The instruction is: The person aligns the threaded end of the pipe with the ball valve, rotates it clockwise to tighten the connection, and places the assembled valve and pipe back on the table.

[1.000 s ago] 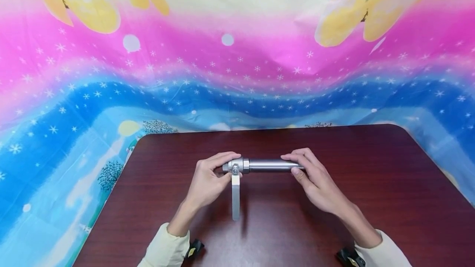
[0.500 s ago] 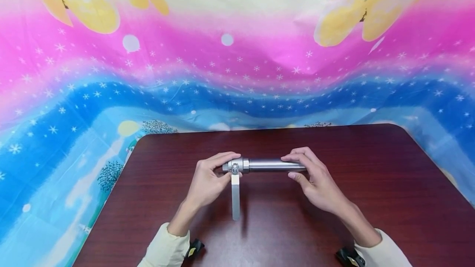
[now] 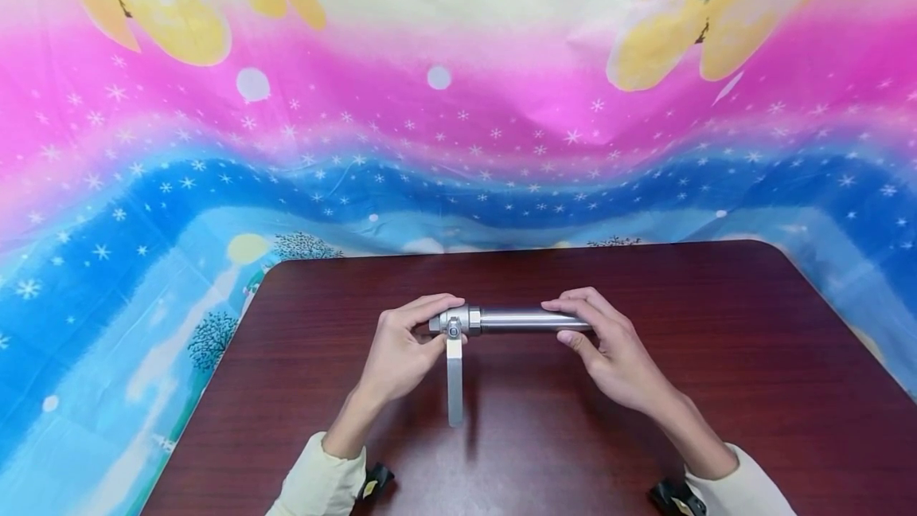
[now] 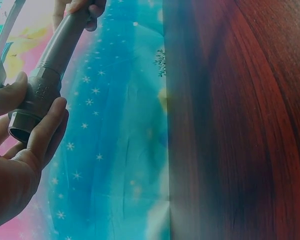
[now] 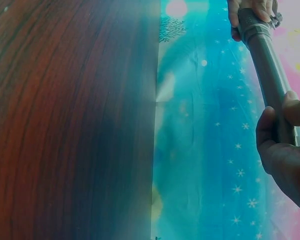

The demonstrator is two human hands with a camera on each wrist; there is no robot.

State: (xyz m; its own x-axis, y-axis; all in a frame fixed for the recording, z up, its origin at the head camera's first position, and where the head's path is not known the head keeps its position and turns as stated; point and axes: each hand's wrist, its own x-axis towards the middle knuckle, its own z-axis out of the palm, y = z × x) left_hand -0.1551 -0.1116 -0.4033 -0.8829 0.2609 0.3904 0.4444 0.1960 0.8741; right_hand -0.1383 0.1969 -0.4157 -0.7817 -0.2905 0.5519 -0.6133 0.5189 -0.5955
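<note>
A steel ball valve (image 3: 454, 318) with a flat lever handle (image 3: 454, 385) is joined to a smooth metal pipe (image 3: 519, 319). The pair lies level from left to right, apparently raised over the table. My left hand (image 3: 401, 353) grips the valve body, thumb on the near side and fingers over the far side. The lever points toward me. At the pipe's other end, my right hand (image 3: 609, 349) holds the tube between thumb and fingers. In the left wrist view, the open bore of the valve (image 4: 21, 134) shows beside the left fingers. The pipe's right tip is hidden by the right hand.
A dark red-brown wooden table (image 3: 544, 452) lies below the hands. Behind it hangs a colourful printed cloth (image 3: 458, 126) with snowflakes. Dark wrist devices (image 3: 376, 482) show at both light sleeves.
My right thumb has shifted slightly on the pipe, toward me, and the pipe's surface there shows more. The left hand and the valve stay where they were.
</note>
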